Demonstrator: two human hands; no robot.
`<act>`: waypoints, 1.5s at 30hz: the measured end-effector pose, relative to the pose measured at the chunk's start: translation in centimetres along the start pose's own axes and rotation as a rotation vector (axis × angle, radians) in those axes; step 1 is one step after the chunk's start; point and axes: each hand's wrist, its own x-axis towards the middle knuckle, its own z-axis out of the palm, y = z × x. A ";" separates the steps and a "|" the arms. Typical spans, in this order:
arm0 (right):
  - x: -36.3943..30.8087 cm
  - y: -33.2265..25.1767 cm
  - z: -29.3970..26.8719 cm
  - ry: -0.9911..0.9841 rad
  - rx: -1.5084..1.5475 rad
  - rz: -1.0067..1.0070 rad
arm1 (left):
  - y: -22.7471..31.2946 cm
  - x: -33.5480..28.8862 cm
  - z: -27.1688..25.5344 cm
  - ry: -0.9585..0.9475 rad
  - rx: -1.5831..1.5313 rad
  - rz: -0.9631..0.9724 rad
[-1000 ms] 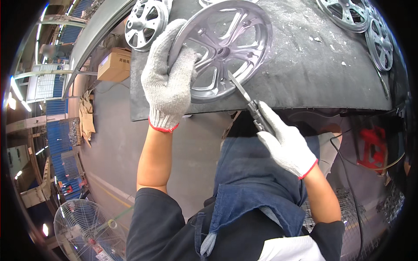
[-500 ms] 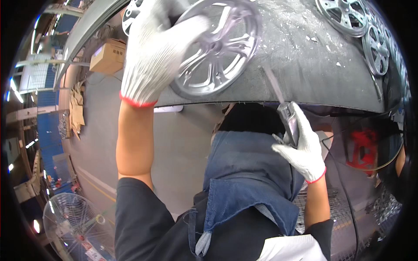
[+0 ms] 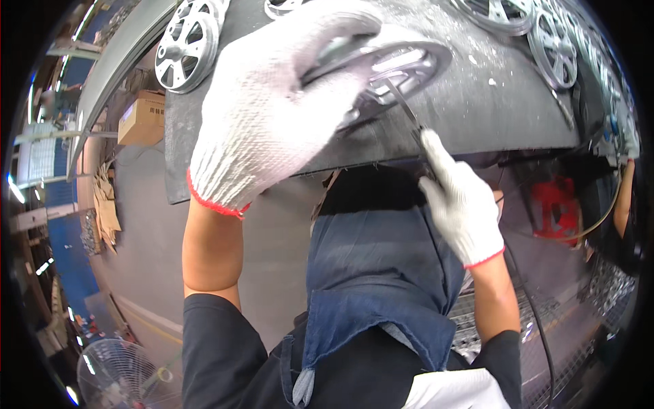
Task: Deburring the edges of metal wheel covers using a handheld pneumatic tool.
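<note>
Through the head camera I saw two hands, each in a white knitted glove with a red cuff. The left hand [image 3: 279,112] was large in view, grasping one grey metal spoked wheel [image 3: 397,61] between thumb and fingers. That wheel was held up, tilted so that it looked like a narrow oval, over the near part of one dark worktable [image 3: 490,116]; the glove covered much of its left half. The right hand [image 3: 463,204] was closed around the dark handle of one bladed tool [image 3: 405,103], the index finger stretched along it. The thin blade pointed up and left, its tip overlapping the wheel's lower side; I could not tell whether they touched.

On the table I counted two more wheels at the upper left [image 3: 187,49], one overlapping the other, and one partly cut off at the top [image 3: 283,7]. Two showed clearly at the right [image 3: 552,48], with others crowded behind them that I could not count. Near those lay one thin rod [image 3: 563,109]. Two larger white flakes [image 3: 492,82] stood out among smaller specks. Beyond the table's left edge I saw one cardboard box [image 3: 141,121].
</note>
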 end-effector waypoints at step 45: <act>1.4 -3.1 3.1 -0.466 1.235 0.637 | -2.2 -5.7 -0.8 0.434 -0.337 -0.471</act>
